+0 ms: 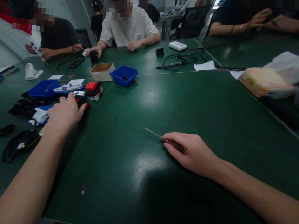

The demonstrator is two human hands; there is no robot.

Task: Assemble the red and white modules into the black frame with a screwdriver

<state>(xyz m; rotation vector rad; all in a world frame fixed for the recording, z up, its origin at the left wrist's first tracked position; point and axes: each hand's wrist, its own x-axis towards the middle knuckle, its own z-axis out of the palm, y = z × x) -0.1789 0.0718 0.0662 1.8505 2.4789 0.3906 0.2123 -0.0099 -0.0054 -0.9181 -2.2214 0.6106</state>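
Observation:
My right hand [194, 151] rests low over the green table, closed around the dark brown handle of an awl [174, 145]. Its thin metal shaft points left and slightly away from me. At the left, my left hand [66, 112] reaches over a cluster of things, thumb and forefinger apart. A black-and-red object [83, 102] lies at its fingertips, partly covered by the hand; I cannot make out its kind. Just beyond is a red, black and grey block-like device [95, 90]. White-and-blue gloves [68, 88] lie beside a blue tray [43, 88].
A blue bin [123, 75] with small dark pieces stands by an open cardboard box [102, 71]. Coiled black cable [21, 143] lies at the left. Farther back are a white power bank-like box [177, 46], cables and plastic bags [285, 70]. Several people sit around the table.

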